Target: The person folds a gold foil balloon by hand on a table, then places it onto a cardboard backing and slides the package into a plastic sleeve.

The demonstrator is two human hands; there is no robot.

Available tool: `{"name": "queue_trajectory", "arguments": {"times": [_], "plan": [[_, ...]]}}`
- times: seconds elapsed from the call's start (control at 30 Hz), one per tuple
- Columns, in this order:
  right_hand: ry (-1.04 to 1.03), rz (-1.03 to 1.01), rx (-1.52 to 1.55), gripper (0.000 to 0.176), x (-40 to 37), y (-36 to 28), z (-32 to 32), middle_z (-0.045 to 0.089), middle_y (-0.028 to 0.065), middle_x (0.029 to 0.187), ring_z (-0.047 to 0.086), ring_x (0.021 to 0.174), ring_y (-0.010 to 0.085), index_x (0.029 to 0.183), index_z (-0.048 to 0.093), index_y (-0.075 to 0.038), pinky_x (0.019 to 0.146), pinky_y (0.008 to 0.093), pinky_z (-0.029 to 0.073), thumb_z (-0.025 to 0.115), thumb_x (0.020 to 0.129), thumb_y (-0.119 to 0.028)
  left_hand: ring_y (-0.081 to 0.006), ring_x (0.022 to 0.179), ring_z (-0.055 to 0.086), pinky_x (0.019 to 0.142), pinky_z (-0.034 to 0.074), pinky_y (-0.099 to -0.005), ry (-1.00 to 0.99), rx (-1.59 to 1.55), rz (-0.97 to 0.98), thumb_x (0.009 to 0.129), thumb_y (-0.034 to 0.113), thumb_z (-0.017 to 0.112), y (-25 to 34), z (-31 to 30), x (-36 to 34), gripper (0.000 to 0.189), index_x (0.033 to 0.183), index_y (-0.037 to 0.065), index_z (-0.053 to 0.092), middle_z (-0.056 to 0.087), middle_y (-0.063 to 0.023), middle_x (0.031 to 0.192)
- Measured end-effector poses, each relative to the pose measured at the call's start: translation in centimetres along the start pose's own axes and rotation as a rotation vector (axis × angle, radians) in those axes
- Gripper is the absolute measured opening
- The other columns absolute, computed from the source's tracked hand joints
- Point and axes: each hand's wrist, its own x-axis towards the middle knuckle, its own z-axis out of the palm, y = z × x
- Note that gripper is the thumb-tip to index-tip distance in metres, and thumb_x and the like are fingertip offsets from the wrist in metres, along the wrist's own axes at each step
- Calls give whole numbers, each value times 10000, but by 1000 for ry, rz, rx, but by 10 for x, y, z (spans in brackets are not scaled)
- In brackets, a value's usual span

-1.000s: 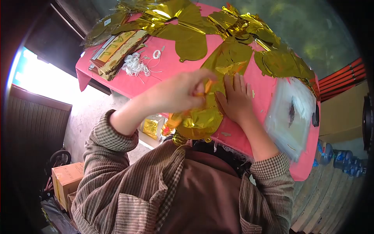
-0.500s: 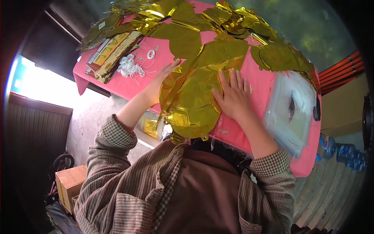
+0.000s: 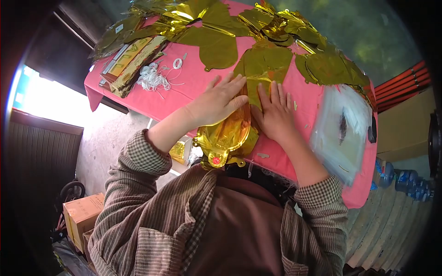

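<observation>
A flat gold foil balloon (image 3: 230, 131) lies at the table's near edge, its left part folded over toward the middle. My left hand (image 3: 215, 102) lies flat on the folded foil, fingers stretched out and pointing away from me. Beside it, my right hand (image 3: 276, 117) presses on the balloon's right side with its fingers slightly spread. A rounded tab with a red spot (image 3: 216, 160) shows at the balloon's near end. The foil under both palms is hidden.
More gold foil balloons (image 3: 221, 48) cover the far side of the pink-covered table (image 3: 184, 101). White string (image 3: 153, 78) and printed packages (image 3: 133, 57) lie at the left. Clear plastic bags (image 3: 340, 133) are stacked at the right. A cardboard box (image 3: 85, 211) stands on the floor.
My left hand has moved right, and the balloon's left part has been turned over toward the middle. The red-spotted tab now shows. My right hand has stayed nearly in place.
</observation>
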Motion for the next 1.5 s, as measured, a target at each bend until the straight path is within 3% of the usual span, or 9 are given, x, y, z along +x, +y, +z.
{"name": "queue_trajectory", "arguments": {"times": [0.1, 0.47, 0.97, 1.13, 1.17, 1.27, 1.4, 1.47, 1.5], "plan": [[-17, -7, -9, 616, 1, 1, -1, 233, 248, 1447, 203, 1358, 373, 1425, 270, -134, 1092, 512, 159, 434, 913, -434, -351, 1373, 172, 1116, 124, -470, -20, 197, 103, 952, 458, 335, -6, 16, -5, 648, 1390, -14, 271, 289, -210, 1437], [-19, -11, -58, 604, 2, 2, 2, 225, 221, 1459, 198, 1363, 356, 1433, 256, -156, 1092, 519, 162, 474, 896, -329, -361, 1344, 251, 1097, 203, -446, 69, 134, 128, 912, 464, 430, 35, 37, -30, 707, 1361, -64, 287, 327, -239, 1403], [-15, -2, 41, 558, 2, 4, 4, 216, 219, 1466, 192, 1364, 365, 1424, 292, -144, 1095, 510, 131, 334, 948, -433, -325, 1338, 280, 1100, 186, -432, 185, 325, 78, 889, 526, 412, 45, 49, -39, 716, 1311, -51, 393, 373, -199, 1390], [8, 11, -2, 602, 2, 4, 4, 212, 223, 1466, 193, 1363, 370, 1424, 290, -148, 1096, 509, 133, 366, 927, -479, -372, 1276, 367, 1066, 263, -458, 170, 119, 113, 879, 359, 503, 42, 35, -36, 562, 1233, -75, 461, 454, -237, 1304], [-4, 14, 5, 607, 2, 3, 4, 209, 225, 1466, 190, 1364, 370, 1425, 288, -150, 1097, 508, 130, 371, 924, -482, -397, 1237, 401, 1046, 307, -460, 123, 2, 107, 833, 199, 558, 43, 22, -35, 496, 1229, -75, 442, 461, -250, 1277], [-19, 21, 19, 619, 1, 1, 0, 202, 228, 1467, 181, 1366, 371, 1427, 280, -150, 1098, 506, 125, 379, 919, -489, -397, 1214, 428, 1043, 314, -455, -40, -249, 28, 839, 176, 549, 34, -10, -21, 463, 1224, -61, 452, 479, -245, 1260], [-49, 32, 14, 644, 1, -2, -2, 195, 234, 1468, 167, 1370, 372, 1431, 265, -140, 1099, 508, 118, 377, 914, -508, -368, 1267, 377, 1064, 283, -445, 28, 22, 185, 866, 198, 534, -19, 5, 13, 472, 1268, -31, 439, 430, -225, 1328], [-39, 23, 20, 644, 1, -1, -1, 195, 235, 1467, 167, 1369, 374, 1429, 269, -133, 1098, 511, 120, 375, 915, -506, -318, 1332, 295, 1085, 226, -471, 84, 171, 250, 904, 351, 478, -36, 12, 21, 542, 1333, 28, 406, 366, -171, 1406], [-37, 15, 27, 644, 1, 0, -1, 194, 237, 1467, 168, 1368, 376, 1427, 272, -125, 1096, 513, 123, 373, 917, -504, -318, 1332, 295, 1085, 226, -471, 85, 173, 255, 904, 351, 478, -40, 12, 23, 542, 1333, 28, 406, 366, -171, 1406]]}}
